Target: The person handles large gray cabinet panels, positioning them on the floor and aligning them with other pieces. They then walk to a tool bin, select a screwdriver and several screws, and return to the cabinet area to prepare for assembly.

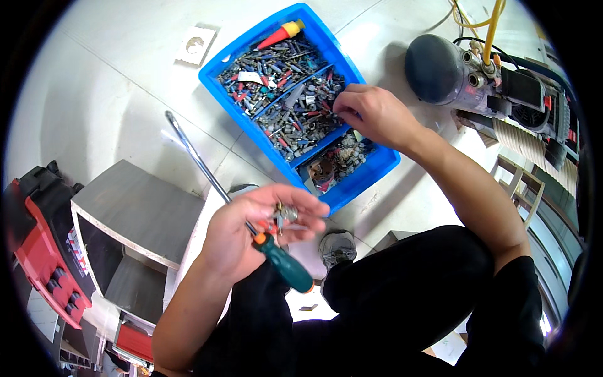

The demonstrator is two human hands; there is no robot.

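My left hand [233,234] is turned palm up, curled around a long screwdriver [286,264] with a dark green and orange handle. Its metal shaft points up and to the left. Several small metal and red pieces of hardware [286,215] also rest in that palm. My right hand [375,114] reaches over the right side of a blue divided bin [246,133]. Its fingers are pinched together among the loose screws and anchors [300,116] in the middle compartment; what they grip is hidden.
A red and yellow nozzle-like piece [281,35] lies in the bin's far compartment. An air compressor [449,69] with a yellow hose stands at the right. Left of me are a grey shelf unit [138,204] and a red and black case [47,251]. A white square plate [196,45] lies on the floor.
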